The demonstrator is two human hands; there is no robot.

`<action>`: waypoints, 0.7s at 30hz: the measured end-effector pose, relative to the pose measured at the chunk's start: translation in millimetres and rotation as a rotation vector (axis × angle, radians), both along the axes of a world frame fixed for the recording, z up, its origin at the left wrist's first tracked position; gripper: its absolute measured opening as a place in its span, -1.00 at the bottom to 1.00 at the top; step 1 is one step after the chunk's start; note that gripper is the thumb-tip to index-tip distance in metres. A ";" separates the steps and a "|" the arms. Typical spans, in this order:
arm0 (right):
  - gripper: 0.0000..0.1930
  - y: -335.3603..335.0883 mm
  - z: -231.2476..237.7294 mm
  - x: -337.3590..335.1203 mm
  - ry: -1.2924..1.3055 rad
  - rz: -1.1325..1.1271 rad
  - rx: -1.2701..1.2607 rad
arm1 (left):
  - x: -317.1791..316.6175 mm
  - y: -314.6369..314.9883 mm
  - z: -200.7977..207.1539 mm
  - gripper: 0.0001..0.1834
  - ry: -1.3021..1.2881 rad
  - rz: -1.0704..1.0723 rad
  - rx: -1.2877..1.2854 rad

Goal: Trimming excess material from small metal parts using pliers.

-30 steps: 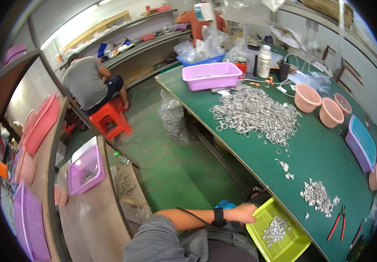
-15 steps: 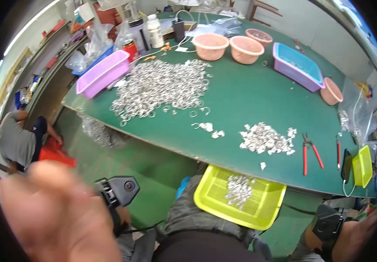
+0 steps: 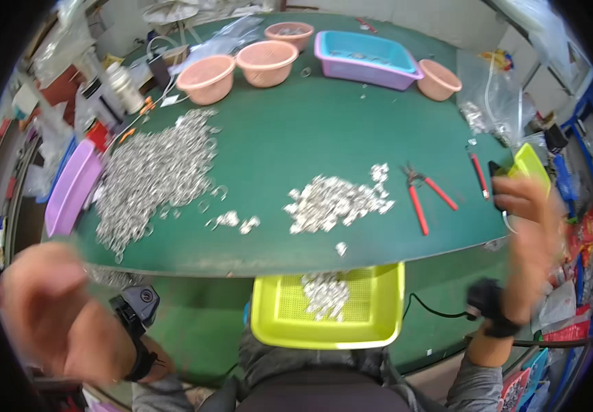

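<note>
While both hands were held raised at either side, a yellow-green basket (image 3: 327,336) was positioned between them, over the person's lap at the front edge of the green worktop (image 3: 338,130). Inside the basket, a heap of small silvery pieces (image 3: 325,296) was contained. The left hand (image 3: 70,316) was blurred by motion near the front left corner of the worktop; whether its fingers were spread or pressed together could not be told. The right hand (image 3: 530,216), also blurred, was held at the right end of the worktop, and its fingers were seen loosely spread. A dark strapped device (image 3: 138,307) was worn on the left wrist, and a dark band (image 3: 490,305) on the right.

Behind the basket, a second heap of silvery pieces (image 3: 338,204) was laid out on the worktop. To its right, red-handled pliers (image 3: 417,196) were placed with their handles apart, followed by a slim red tool (image 3: 478,175). At the left, a broad pile of metal rings (image 3: 159,175) was spread, flanked by a purple basket (image 3: 75,189). Along the back, pink bowls (image 3: 206,81) were arranged, and a blue tray (image 3: 362,49) was nested in a purple tub (image 3: 386,77).
</note>
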State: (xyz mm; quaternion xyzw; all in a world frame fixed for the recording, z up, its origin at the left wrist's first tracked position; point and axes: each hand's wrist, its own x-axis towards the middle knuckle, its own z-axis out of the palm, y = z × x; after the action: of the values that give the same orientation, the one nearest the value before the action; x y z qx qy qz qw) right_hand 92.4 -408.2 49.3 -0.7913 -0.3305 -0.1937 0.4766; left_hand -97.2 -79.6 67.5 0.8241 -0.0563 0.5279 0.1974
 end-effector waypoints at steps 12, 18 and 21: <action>-0.09 -70.9 -169.1 98.4 0.273 -0.354 -0.944 | 79.3 3.4 -167.0 -0.69 0.918 0.030 -0.034; -0.34 -58.0 -171.5 89.9 0.122 -0.290 -1.002 | 91.0 -8.8 -182.0 -0.76 0.888 0.161 -0.047; -0.43 -60.2 -170.8 84.5 0.203 -0.334 -0.960 | 95.9 -14.6 -183.0 -0.82 0.851 0.197 -0.108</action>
State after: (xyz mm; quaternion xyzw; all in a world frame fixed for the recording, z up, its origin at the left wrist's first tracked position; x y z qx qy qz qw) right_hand 177.0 -468.4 -121.4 -0.9775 -0.2036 -0.0159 0.0519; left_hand -1.3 -94.1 -115.5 0.9580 0.1366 0.1599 0.1948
